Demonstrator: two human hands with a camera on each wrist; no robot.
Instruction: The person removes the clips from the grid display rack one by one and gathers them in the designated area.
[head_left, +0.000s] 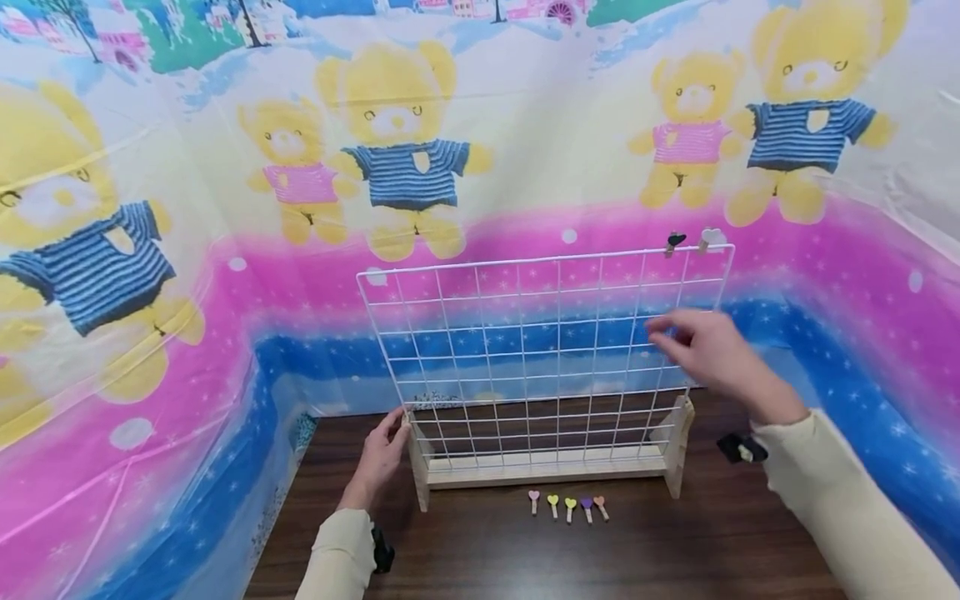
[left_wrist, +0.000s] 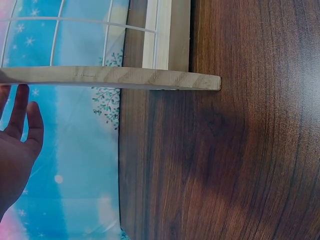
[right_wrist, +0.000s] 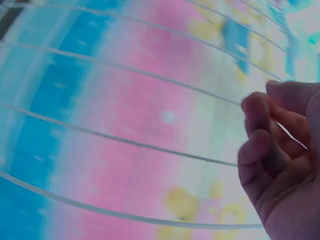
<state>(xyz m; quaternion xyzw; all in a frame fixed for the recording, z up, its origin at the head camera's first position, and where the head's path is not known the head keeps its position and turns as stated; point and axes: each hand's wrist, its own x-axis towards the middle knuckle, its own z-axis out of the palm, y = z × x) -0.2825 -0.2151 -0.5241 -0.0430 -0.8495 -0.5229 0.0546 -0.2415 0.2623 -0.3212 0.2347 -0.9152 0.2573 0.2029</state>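
Note:
A white wire grid [head_left: 558, 350] stands upright in a pale wooden stand [head_left: 547, 468]. My left hand [head_left: 382, 457] is at the stand's left side piece [left_wrist: 125, 77]; its fairly straight fingers touch the outer face near the top. My right hand [head_left: 701, 346] hovers in front of the grid's right part, fingers loosely bent; I see nothing between thumb and fingertips in the right wrist view. Above it, a black heart clip [head_left: 676, 240] and a white heart clip [head_left: 710, 237] sit on the grid's top wire. Several small heart clips [head_left: 571, 508] lie in a row before the stand.
The dark wooden table [head_left: 480, 550] bears the stand. Behind and at both sides hangs a cloth printed with teddy bears [head_left: 397, 150], in pink and blue bands. Dark bands with cameras are on both wrists.

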